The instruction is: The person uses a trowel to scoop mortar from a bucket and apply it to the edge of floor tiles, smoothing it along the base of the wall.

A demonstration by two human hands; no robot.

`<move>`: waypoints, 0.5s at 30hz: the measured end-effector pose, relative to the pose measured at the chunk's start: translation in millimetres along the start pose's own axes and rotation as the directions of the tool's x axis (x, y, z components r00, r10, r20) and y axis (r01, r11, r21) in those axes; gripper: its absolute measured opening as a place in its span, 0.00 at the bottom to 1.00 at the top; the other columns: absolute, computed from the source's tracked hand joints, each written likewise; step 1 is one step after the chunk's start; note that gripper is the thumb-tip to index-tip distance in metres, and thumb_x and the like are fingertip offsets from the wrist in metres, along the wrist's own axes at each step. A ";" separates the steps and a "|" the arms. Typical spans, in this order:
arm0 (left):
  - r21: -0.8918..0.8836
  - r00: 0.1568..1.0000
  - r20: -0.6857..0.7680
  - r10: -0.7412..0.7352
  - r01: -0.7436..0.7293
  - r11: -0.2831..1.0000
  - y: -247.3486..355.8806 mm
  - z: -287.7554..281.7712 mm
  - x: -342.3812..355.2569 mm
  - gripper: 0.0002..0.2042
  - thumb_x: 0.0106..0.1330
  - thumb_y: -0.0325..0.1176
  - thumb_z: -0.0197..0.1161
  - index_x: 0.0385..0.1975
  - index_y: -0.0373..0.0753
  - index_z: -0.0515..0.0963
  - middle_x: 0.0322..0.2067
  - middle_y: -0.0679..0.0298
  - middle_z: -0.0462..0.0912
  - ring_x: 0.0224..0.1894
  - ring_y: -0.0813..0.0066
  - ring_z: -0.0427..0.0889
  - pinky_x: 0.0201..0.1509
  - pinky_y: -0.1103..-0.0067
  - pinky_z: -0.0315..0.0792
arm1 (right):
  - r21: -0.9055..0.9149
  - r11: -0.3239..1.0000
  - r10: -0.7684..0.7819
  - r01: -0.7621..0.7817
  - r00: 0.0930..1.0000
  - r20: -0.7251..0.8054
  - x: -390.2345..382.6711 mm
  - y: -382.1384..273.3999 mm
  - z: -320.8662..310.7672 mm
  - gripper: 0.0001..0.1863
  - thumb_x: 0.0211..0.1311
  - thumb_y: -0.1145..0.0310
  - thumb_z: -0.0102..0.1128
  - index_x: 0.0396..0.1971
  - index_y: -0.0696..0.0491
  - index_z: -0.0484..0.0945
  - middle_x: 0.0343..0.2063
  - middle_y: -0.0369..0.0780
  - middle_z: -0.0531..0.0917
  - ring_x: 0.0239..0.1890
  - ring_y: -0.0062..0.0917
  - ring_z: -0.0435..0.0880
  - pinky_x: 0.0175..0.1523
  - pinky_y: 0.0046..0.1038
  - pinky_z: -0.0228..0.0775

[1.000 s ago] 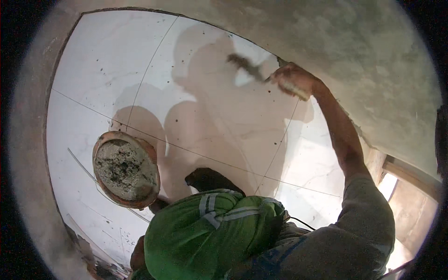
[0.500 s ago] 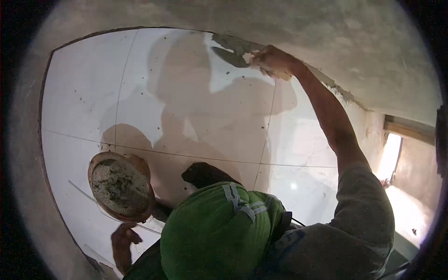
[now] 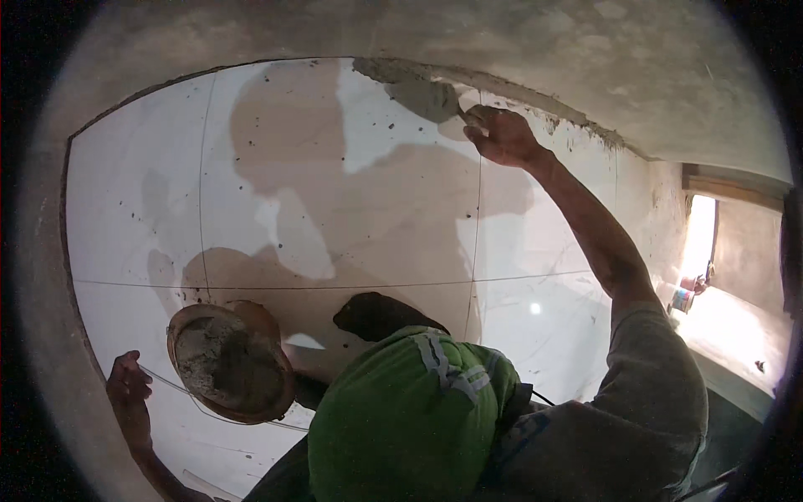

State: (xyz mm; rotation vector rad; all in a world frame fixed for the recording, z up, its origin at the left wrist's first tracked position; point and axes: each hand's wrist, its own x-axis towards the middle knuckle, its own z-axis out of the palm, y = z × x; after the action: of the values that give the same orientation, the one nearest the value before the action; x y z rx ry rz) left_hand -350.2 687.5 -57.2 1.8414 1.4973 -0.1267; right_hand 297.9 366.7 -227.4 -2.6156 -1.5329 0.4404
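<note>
A trowel point(image 3: 425, 100) is in my right hand point(image 3: 504, 136), its fingers closed round the handle. The grey blade lies against the wet mortar point(image 3: 375, 70) spread along the joint where the white tiles point(image 3: 288, 167) meet the bare cement surface point(image 3: 376, 29). At the lower left, my left hand point(image 3: 130, 386) is raised with loosely bent fingers apart and nothing visible in them. Beside it stands a round brownish bucket point(image 3: 288, 393) with grey mortar point(image 3: 219, 356) inside. A thin wire point(image 3: 186, 390) curves past the bucket's near side.
Small dark crumbs dot the tiles. A green cap point(image 3: 401, 410) hides the lower middle, with a dark rounded shape point(image 3: 381, 316) just beyond it. At the right, a bright opening point(image 3: 701, 226) sits below a wooden beam point(image 3: 736, 184), near a small can point(image 3: 682, 299).
My right hand has turned the trowel, so its blade now faces flat along the mortar strip. My left hand has moved left, away from the bucket, and risen. The view has shifted slightly.
</note>
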 end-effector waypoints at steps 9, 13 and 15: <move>-0.236 1.000 0.011 0.021 -0.018 0.972 -47.9 26.1 28.7 0.17 0.76 0.44 0.59 0.48 0.34 0.79 0.30 0.68 0.76 0.29 0.83 0.70 0.34 0.83 0.66 | -0.112 0.993 0.019 -0.024 0.999 -0.047 17.4 -4.2 36.5 0.19 0.70 0.57 0.52 0.53 0.52 0.76 0.42 0.51 0.84 0.44 0.45 0.86 0.47 0.46 0.81; -0.175 1.000 -0.017 0.009 -0.012 0.985 -72.4 15.5 16.0 0.18 0.77 0.44 0.58 0.50 0.34 0.79 0.30 0.66 0.77 0.27 0.83 0.71 0.33 0.82 0.67 | -0.227 0.972 0.045 -0.055 0.998 -0.048 49.4 35.9 30.5 0.21 0.68 0.57 0.53 0.57 0.50 0.77 0.49 0.53 0.84 0.52 0.43 0.85 0.51 0.50 0.80; -0.119 0.994 -0.032 -0.104 0.099 0.988 -83.8 12.6 4.5 0.17 0.78 0.44 0.56 0.51 0.35 0.79 0.30 0.66 0.78 0.26 0.84 0.70 0.32 0.82 0.66 | -0.348 0.938 -0.028 -0.010 0.994 -0.104 47.9 60.8 19.1 0.17 0.71 0.57 0.57 0.51 0.49 0.83 0.38 0.46 0.88 0.38 0.44 0.88 0.45 0.47 0.82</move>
State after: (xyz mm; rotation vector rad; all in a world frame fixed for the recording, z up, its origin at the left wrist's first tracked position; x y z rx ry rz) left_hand -417.7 686.8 -108.7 1.6838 1.5913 -0.0509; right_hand 365.6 376.5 -268.3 -2.8273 -1.7234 0.0222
